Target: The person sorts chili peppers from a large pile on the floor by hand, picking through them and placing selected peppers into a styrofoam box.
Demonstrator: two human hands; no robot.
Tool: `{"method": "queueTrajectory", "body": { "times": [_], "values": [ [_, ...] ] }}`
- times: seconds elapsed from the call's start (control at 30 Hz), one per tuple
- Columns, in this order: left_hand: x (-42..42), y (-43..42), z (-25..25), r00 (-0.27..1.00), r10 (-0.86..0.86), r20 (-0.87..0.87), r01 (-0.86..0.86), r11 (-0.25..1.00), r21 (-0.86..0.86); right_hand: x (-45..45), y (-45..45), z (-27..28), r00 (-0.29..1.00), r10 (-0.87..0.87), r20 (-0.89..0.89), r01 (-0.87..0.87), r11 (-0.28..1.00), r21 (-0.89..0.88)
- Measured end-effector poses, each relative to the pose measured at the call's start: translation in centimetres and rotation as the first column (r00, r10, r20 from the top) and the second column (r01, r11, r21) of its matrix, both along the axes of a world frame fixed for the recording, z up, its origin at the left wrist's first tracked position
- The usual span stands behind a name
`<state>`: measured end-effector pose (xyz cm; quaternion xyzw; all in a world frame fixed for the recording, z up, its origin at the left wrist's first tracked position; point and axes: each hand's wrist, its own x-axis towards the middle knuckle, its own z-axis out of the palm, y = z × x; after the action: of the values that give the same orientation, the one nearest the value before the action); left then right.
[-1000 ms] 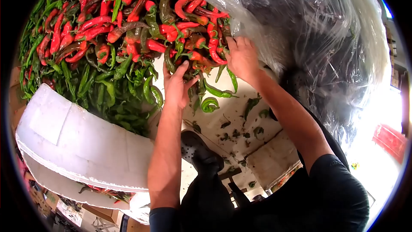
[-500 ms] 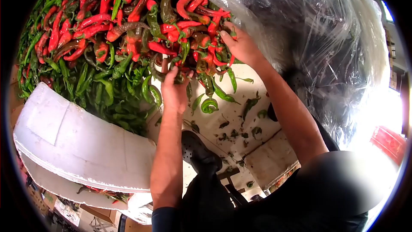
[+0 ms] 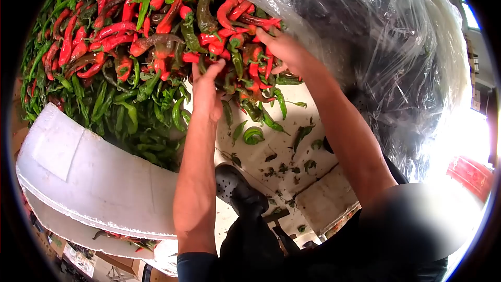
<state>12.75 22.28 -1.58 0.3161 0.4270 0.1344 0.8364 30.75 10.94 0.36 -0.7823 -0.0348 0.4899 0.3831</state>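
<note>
A large heap of red, green and dark brownish chili peppers (image 3: 115,31) fills the upper left. My left hand (image 3: 206,84) is at the heap's lower front edge, thumb and fingers closed around some peppers; part of its fingers is hidden among them. My right hand (image 3: 288,51) curls over the right side of the same cluster, fingertips on the red peppers (image 3: 255,68). Between the two hands, red and green peppers bunch together. Below them a curled green pepper (image 3: 253,135) lies on the pale floor.
A white foam panel (image 3: 104,172) stands at the left below the green peppers. Clear plastic sheeting (image 3: 396,36) covers a big pile at the right. Scattered leaves and pepper bits (image 3: 284,168) lie on the floor near my black shoe (image 3: 232,183). A red container (image 3: 469,175) stands far right.
Both hands have moved up and slightly left, farther into the heap. The peppers between them have shifted and are pressed together.
</note>
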Motion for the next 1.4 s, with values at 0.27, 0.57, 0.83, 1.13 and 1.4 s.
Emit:
{"method": "queueTrajectory", "body": {
  "times": [0.27, 0.57, 0.83, 1.13, 1.4],
  "values": [
    [0.7, -2.9, 0.0, 0.991, 0.102, -0.085, -0.122, 0.950, -0.289, -2.4, 0.9, 2.0, 0.986, 0.168, 0.014, -0.168, 0.986, 0.015],
    [2.6, 0.0, 0.5, 0.983, 0.079, 0.166, 0.006, 0.888, -0.459, 0.8, 5.3, 2.9, 0.959, -0.023, -0.281, 0.057, 0.992, 0.113],
    [3.0, -0.4, -1.4, 0.977, 0.171, 0.126, -0.117, 0.929, -0.352, -3.7, 6.6, -1.0, 0.922, -0.253, 0.293, 0.215, 0.964, 0.156],
    [-3.5, -9.2, 0.6, 0.971, 0.212, 0.109, -0.216, 0.976, 0.024, -12.7, -3.4, -0.8, 0.882, -0.413, 0.227, 0.213, 0.779, 0.590],
    [-6.8, -12.4, 1.8, 0.989, 0.059, 0.135, -0.107, 0.921, 0.375, -16.2, -6.3, 5.4, 0.898, -0.347, 0.269, 0.088, 0.743, 0.663]
  ]
}}
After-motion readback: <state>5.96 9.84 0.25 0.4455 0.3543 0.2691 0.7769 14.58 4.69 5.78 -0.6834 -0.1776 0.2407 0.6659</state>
